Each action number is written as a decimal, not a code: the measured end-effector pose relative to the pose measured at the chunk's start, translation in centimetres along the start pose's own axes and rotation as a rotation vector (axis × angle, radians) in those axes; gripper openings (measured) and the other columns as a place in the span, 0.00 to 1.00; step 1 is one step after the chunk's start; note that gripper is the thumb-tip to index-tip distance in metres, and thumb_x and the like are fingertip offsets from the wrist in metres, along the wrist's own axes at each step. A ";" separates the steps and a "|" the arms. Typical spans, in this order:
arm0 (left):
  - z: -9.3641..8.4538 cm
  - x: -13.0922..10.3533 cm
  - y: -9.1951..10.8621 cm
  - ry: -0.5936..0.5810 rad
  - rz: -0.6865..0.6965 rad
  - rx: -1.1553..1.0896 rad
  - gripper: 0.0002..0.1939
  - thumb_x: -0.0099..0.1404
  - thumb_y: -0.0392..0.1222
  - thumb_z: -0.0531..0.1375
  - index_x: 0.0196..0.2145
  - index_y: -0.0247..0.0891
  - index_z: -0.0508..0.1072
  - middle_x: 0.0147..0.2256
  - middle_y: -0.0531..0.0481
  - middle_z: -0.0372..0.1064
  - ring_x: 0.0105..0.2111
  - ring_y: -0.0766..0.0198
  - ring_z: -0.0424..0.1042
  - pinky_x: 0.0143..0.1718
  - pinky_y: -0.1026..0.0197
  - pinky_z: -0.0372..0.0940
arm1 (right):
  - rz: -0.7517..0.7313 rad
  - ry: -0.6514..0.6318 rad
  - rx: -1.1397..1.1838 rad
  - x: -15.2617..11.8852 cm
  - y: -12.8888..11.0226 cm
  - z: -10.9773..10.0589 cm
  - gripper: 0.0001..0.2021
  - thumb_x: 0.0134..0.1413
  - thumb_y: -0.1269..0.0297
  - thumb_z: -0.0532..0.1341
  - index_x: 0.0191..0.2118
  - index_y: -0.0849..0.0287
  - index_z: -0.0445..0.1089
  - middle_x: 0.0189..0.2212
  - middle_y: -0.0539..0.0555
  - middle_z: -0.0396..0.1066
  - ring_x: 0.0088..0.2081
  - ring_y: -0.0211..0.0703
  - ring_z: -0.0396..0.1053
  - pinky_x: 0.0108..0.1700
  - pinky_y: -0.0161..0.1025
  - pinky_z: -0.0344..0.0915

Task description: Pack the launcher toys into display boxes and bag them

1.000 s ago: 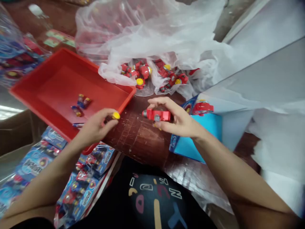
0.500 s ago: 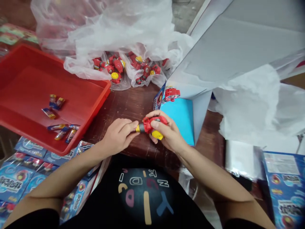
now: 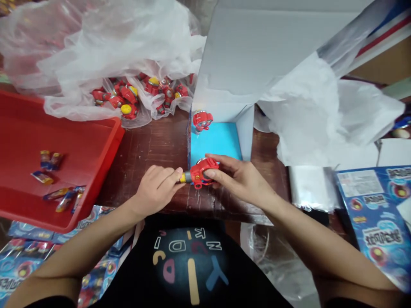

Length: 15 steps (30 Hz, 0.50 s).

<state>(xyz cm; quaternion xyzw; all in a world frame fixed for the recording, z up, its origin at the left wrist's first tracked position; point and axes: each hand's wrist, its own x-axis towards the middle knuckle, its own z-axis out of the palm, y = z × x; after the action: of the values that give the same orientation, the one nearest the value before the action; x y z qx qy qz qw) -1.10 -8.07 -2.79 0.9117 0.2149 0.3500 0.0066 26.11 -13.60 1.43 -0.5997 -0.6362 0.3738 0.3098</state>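
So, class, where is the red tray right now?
In the head view, the red tray sits at the left on the table, beside the plastic bag of toys.

**Soft daylight, smeared corners at a crowded bench**

Even, diffuse light fell from above and ahead, leaving only faint shadows under the hands on the dark bench [image 3: 154, 145]. The white plastic sheet [image 3: 96, 47] and the pale box wall [image 3: 257, 55] were bright, near washed out, with mild sheen on the plastic. The centre was fairly sharp. Toward the corners the wide lens stretched and blurred the view, and the printed packets [image 3: 375, 222] looked soft.
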 end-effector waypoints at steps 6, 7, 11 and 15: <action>5.7 -0.6 0.7 -0.064 -0.374 -0.136 0.65 0.56 0.65 0.74 0.76 0.39 0.42 0.71 0.24 0.52 0.68 0.36 0.61 0.62 0.40 0.65 | -0.172 0.222 -0.340 0.6 0.9 -4.4 0.26 0.67 0.48 0.65 0.65 0.53 0.70 0.55 0.57 0.79 0.48 0.52 0.80 0.51 0.51 0.78; 7.0 -0.6 0.9 -0.122 -0.448 -0.163 0.77 0.50 0.68 0.75 0.77 0.37 0.31 0.74 0.20 0.40 0.72 0.31 0.52 0.66 0.35 0.61 | -0.223 0.273 -0.482 1.2 1.1 -5.2 0.25 0.69 0.50 0.64 0.66 0.54 0.70 0.54 0.58 0.79 0.47 0.52 0.80 0.50 0.50 0.78; 11.1 -0.7 2.1 -0.307 -0.588 -0.228 0.84 0.52 0.59 0.78 0.74 0.41 0.13 0.75 0.22 0.32 0.75 0.33 0.44 0.70 0.28 0.52 | -0.356 0.172 -0.963 3.5 1.1 -5.9 0.21 0.74 0.56 0.57 0.66 0.55 0.69 0.47 0.58 0.81 0.41 0.48 0.79 0.36 0.41 0.71; 12.3 -0.4 3.0 -0.364 -0.612 -0.261 0.77 0.59 0.54 0.75 0.73 0.45 0.13 0.75 0.26 0.38 0.75 0.39 0.47 0.71 0.26 0.47 | -0.460 -0.057 -1.179 5.5 0.5 -5.2 0.21 0.76 0.59 0.53 0.69 0.53 0.65 0.46 0.55 0.81 0.38 0.43 0.77 0.28 0.38 0.58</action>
<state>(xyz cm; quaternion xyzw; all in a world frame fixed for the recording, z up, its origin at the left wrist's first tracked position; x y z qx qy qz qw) 7.68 -9.30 -11.86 0.8440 0.4263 0.1887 0.2651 30.25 -7.56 3.43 -0.5073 -0.8558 -0.0999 -0.0171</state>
